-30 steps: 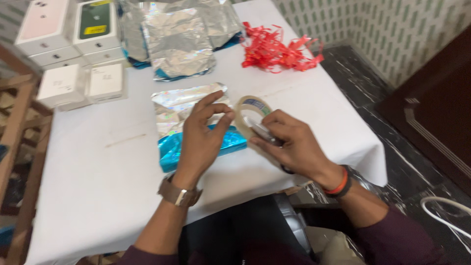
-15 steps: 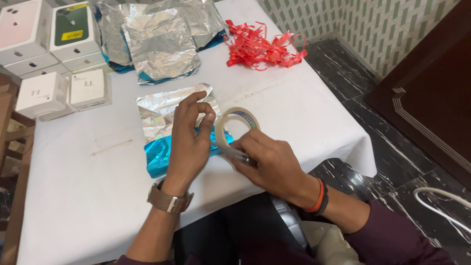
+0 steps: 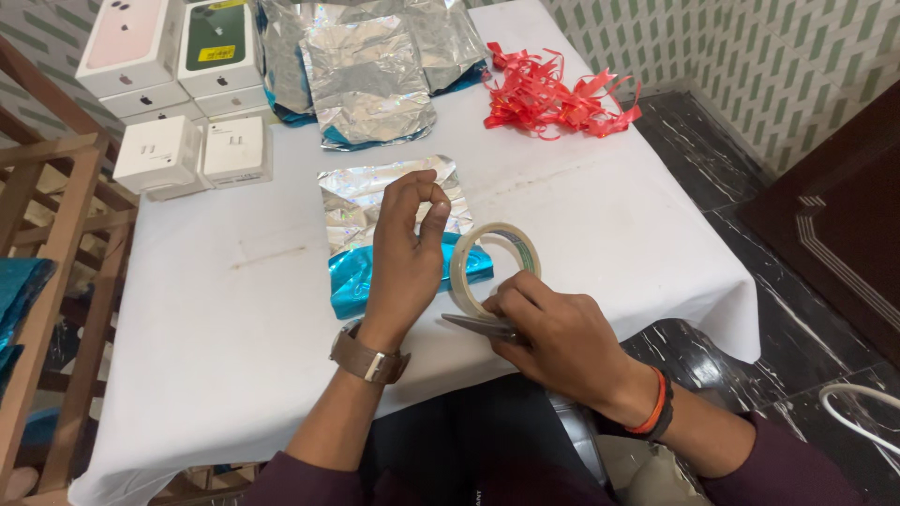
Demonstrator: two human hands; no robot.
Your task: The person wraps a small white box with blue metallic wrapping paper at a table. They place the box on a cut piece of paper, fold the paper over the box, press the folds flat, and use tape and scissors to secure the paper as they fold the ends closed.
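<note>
Right hand (image 3: 553,333) is gripping the tape roll (image 3: 494,267) plus closed scissors (image 3: 480,325) just above the half-wrapped blue-silver parcel (image 3: 398,234) mid-table, left hand (image 3: 405,253) is pinching the tape's free end; looks like tape-cutting step, next likely needing a snip.

On the desk (image 3: 581,215): one tape roll (image 3: 494,267), one pair of scissors (image 3: 478,325), one flat foil packet (image 3: 398,234), one heap of foil sheets (image 3: 370,70), one tangle of red ribbon (image 3: 558,94), two small white boxes (image 3: 197,155), and two stacks of larger boxes (image 3: 173,61).
</note>
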